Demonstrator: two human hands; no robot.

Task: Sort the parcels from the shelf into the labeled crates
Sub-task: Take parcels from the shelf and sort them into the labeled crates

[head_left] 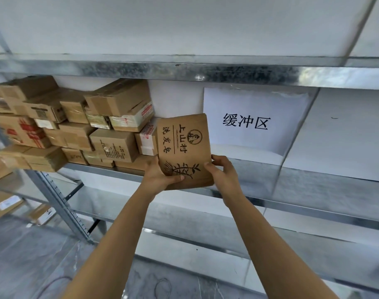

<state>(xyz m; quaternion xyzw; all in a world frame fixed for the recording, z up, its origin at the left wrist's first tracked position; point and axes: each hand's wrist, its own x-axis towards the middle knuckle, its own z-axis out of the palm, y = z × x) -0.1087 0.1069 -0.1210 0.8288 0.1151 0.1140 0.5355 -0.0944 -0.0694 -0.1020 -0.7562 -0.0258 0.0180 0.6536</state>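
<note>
Holding parcel (184,147) upright | left fingers (173,178) lower-left corner | right fingers (216,159) right edge

metal shelf (313,182), stacked cardboard boxes (76,121)

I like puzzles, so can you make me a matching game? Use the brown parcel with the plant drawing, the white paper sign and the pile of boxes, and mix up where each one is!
Things:
1. printed brown parcel
2. white paper sign
3. pile of cardboard boxes

Places:
A. stacked on the left part of the shelf
B. held between the left hand and the right hand
C. on the back wall, to the right of the parcel

Pairs: 1-B, 2-C, 3-A
</note>
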